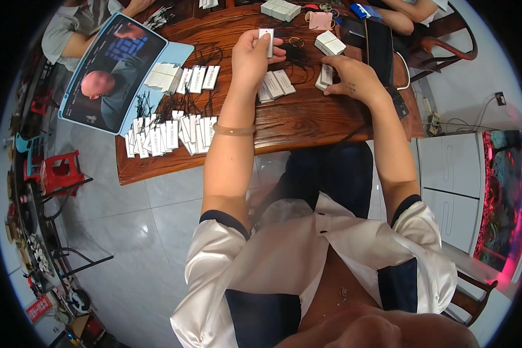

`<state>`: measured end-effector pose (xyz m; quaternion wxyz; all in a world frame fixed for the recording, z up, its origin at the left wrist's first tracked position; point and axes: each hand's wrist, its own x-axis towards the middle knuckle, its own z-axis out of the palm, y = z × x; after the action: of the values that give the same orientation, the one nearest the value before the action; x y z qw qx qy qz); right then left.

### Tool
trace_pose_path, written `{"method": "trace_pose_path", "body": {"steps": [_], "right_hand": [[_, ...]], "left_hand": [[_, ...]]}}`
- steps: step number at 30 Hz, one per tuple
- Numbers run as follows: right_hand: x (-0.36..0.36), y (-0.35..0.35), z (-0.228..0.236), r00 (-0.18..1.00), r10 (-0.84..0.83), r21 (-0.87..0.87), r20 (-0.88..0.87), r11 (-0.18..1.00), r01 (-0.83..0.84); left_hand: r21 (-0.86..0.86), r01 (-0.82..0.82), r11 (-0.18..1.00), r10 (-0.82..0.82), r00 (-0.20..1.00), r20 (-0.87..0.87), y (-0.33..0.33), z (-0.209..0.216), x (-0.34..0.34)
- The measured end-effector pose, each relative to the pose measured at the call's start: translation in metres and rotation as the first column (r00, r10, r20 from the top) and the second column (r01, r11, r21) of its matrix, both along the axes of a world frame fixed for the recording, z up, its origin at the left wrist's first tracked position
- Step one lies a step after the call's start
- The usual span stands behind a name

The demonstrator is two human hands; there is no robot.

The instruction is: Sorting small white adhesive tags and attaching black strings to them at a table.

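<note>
My left hand [248, 58] holds a white hang tag [266, 45] upright, thumb pressed on its front near the small hole. To the right, my right hand [354, 78] curls its thumb and fingers around a small stack of white tags [324, 76] on the table. Between my hands lie several loose tags [276, 86], fanned out and overlapping. Black strings [297, 56] lie tangled just right of my left hand. Strung tags [169, 134] with black cords are spread in rows by the left near edge.
A tablet in a light blue case [107, 78] leans at the left, beside a tag stack [163, 78]. More bundles [329, 43] stand at the far side. A black case [379, 49] lies at the right. Other people's arms [403, 16] rest at the far edge. A red stool [62, 172] stands left.
</note>
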<state>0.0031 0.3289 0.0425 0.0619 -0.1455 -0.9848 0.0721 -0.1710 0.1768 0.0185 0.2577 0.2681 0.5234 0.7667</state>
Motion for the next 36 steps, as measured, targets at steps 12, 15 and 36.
{"method": "trace_pose_path", "body": {"steps": [12, 15, 36], "right_hand": [[-0.038, -0.030, 0.029, 0.862, 0.138, -0.005, -0.488, 0.987, -0.161], [-0.059, -0.037, 0.026, 0.816, 0.236, -0.002, -0.527, 0.960, -0.278], [-0.065, -0.019, -0.020, 0.824, -0.220, -0.815, -0.522, 0.413, -0.406]], "left_hand": [[-0.066, 0.146, 0.987, -0.143, 0.989, 0.042, 0.004, 0.002, 0.005], [-0.015, 0.070, 0.997, -0.070, 0.998, -0.001, 0.003, -0.005, 0.006], [-0.218, -0.201, 0.955, 0.042, 0.819, -0.573, 0.004, -0.008, 0.012]]}}
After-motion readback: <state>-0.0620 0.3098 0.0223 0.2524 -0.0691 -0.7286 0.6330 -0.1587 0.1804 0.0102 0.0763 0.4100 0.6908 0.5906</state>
